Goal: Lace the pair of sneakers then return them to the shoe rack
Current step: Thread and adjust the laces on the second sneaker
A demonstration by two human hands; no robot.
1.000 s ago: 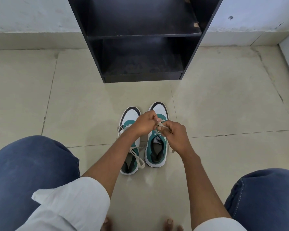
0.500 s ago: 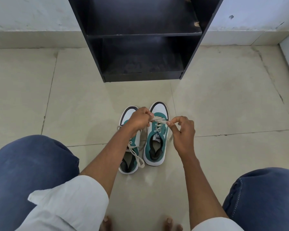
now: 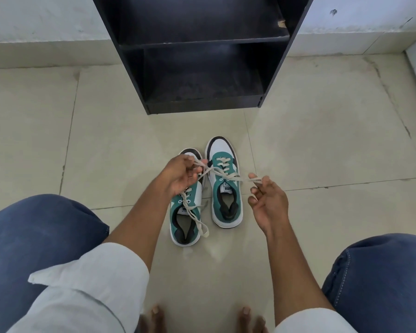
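Sneakers are sitting side by side on the floor at 6 o'clock of the empty shoe rack [image 3: 202, 102]; the right sneaker [image 3: 225, 181] is laced, and the left hand [image 3: 180, 176] and right hand [image 3: 268, 200] are each pinching one end of its lace [image 3: 222, 174], pulling outward; the left sneaker [image 3: 186, 212] is looking laced but untied, so, judging from this, tying and shelving are remaining

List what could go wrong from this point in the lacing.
1. Both hands, left hand and right hand, pull the lace ends of the right sneaker sideways; uneven tension may leave one end short or shift the shoe.
2. The left sneaker has a loose lace trailing over its side; it could snag or be stepped on when carried to the shoe rack.
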